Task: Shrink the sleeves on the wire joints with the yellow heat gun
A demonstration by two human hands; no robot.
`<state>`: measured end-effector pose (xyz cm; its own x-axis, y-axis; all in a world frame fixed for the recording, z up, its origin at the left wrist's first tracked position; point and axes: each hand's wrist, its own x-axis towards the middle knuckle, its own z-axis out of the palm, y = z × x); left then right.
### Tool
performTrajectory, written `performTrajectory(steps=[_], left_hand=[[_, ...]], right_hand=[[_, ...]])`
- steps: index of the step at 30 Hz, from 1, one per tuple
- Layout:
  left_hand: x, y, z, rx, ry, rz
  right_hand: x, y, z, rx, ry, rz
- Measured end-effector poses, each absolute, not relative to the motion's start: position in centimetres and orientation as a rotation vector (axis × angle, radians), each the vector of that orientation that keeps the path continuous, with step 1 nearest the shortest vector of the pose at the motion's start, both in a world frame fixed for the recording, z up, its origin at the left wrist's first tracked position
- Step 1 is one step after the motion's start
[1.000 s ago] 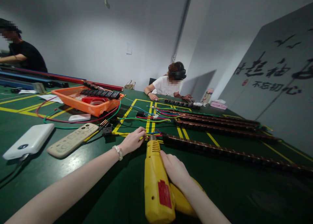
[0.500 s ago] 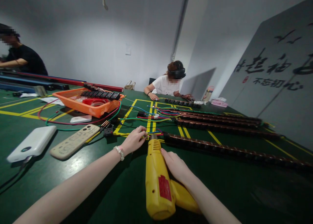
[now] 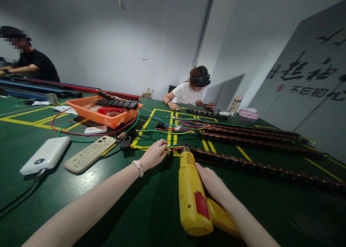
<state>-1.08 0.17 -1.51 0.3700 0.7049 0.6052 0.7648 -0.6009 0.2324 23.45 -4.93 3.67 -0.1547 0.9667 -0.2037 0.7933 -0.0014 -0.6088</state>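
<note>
My right hand (image 3: 212,178) is closed round the handle of a yellow heat gun (image 3: 193,193), most of its fingers hidden behind the tool. The gun's metal nozzle points away from me, at the near end of a long dark strip with copper-coloured edges (image 3: 251,166). Coloured wires (image 3: 175,148) come out of that end, beside the nozzle. To the left, my left hand (image 3: 155,154) is pinched on these wires, palm down, with a beaded bracelet on the wrist. A small black connector block (image 3: 125,143) on a yellow wire lies left of it.
An orange basket (image 3: 113,121) holds black strip pieces and a red roll. Near it lie a phone (image 3: 90,155) and a white power bank (image 3: 45,156) with a cable. More dark strips (image 3: 251,133) lie farther back. Two people sit across the green table, one at far left.
The heat gun's nozzle has shifted rightward along the wires, toward the strip's end. My left hand still pinches the wires. The whole view has swung slightly left.
</note>
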Motion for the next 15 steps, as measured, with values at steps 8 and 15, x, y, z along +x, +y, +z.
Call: performTrajectory(steps=[8,15], left_hand=[[-0.4,-0.4,-0.8,-2.396,-1.404,-0.911],[-0.2,-0.5,-0.6,-2.429,-1.391,-0.838]], right_hand=[[22.8,-5.3,3.9,-1.894,-2.053,0.801],[21.8,-5.7,3.5,-1.821,-2.251,0.708]])
